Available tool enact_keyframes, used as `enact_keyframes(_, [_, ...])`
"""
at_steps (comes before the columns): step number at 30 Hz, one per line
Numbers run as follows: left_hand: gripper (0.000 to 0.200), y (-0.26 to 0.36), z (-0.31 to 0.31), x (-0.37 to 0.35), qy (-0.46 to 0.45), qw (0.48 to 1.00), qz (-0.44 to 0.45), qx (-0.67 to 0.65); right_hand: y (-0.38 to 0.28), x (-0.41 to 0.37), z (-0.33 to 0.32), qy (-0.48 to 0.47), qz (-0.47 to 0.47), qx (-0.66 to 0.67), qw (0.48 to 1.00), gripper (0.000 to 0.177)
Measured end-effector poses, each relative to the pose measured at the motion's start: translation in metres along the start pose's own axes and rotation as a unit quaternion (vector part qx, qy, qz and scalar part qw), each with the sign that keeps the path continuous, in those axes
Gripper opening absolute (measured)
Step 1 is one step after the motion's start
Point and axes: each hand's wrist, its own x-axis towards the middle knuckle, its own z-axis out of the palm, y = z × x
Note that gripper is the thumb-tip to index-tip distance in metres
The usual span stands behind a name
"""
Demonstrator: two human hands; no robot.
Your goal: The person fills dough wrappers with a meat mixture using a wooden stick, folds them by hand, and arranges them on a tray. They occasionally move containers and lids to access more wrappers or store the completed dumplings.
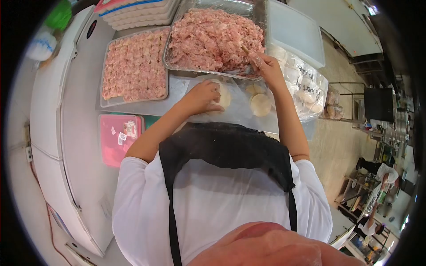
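Note:
A large tray (pixel 166 60) holds a heap of ground pink meat (pixel 213 37). At the heap's lower right edge my right hand (pixel 265 66) is closed on a thin stick-like tool (pixel 245 50), its tip at the meat. Below the tray, my left hand (pixel 206 96) rests beside a stack of pale round wrappers (pixel 225 96), fingers curved and apart at their left edge; whether it grips them is unclear. More round wrappers (pixel 260 105) lie on the plastic sheet between my hands.
At left is a tray of portioned meat (pixel 135 64), with stacked white trays (pixel 140 17) above and a pink container (pixel 116 139) below. Bagged wrappers (pixel 304 84) and a translucent lid (pixel 295 31) are at right. Another person (pixel 388 173) stands far right.

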Motion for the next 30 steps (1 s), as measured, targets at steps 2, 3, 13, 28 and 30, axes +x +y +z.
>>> enact_keyframes(2, [0.027, -0.008, 0.01, -0.005, 0.013, 0.996, -0.085, -0.039, 0.002, 0.001, -0.008, -0.005, -0.016, -0.021, 1.0, 0.029])
enact_keyframes(3, [0.029, -0.01, 0.012, -0.007, 0.019, 0.99, -0.127, -0.06, 0.004, 0.0, -0.012, -0.005, -0.022, -0.031, 0.999, 0.028])
enact_keyframes(13, [0.023, -0.03, 0.015, -0.022, 0.162, 0.931, -0.213, -0.247, -0.006, -0.008, -0.015, -0.025, 0.04, 0.005, 0.999, 0.029])
enact_keyframes(28, [0.046, -0.003, -0.069, 0.06, 0.37, 0.54, -0.213, -0.725, -0.008, -0.007, 0.027, -0.001, -0.049, -0.048, 0.998, 0.027])
enact_keyframes(30, [0.056, -0.006, -0.078, 0.069, 0.351, 0.473, -0.164, -0.791, 0.002, -0.001, 0.039, 0.005, -0.141, -0.16, 0.977, 0.027])
